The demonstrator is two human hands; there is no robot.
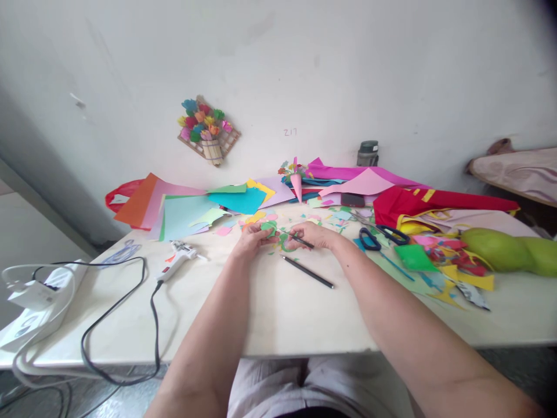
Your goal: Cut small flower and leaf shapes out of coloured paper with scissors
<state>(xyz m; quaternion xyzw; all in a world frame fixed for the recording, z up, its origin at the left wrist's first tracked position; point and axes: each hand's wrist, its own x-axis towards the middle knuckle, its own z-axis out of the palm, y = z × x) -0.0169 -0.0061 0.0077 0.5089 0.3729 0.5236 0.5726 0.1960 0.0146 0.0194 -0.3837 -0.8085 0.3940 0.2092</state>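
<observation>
My left hand (253, 239) is closed, its thumb and fingers pinching a small green paper cutout (268, 227). Close beside it, my right hand (314, 233) grips a slim tool with a dark handle (303, 241); its thin tip reaches toward the green paper, and its exact kind is too small to tell. Another green paper piece (285, 240) shows between the two hands, and whether a finger touches it is unclear. Just in front of the hands, a black pen (307, 271) lies slantwise on the table (300, 325). Small colored paper scraps (256, 217) are scattered behind the fingers.
On the left lie a hot glue gun (180, 259), its looping black cord (114, 310) and a power strip (47, 305). Colored paper sheets (183, 215) line the back. Scissors (383, 235), a green packet (415, 257) and green fruit-like objects (491, 249) are at right.
</observation>
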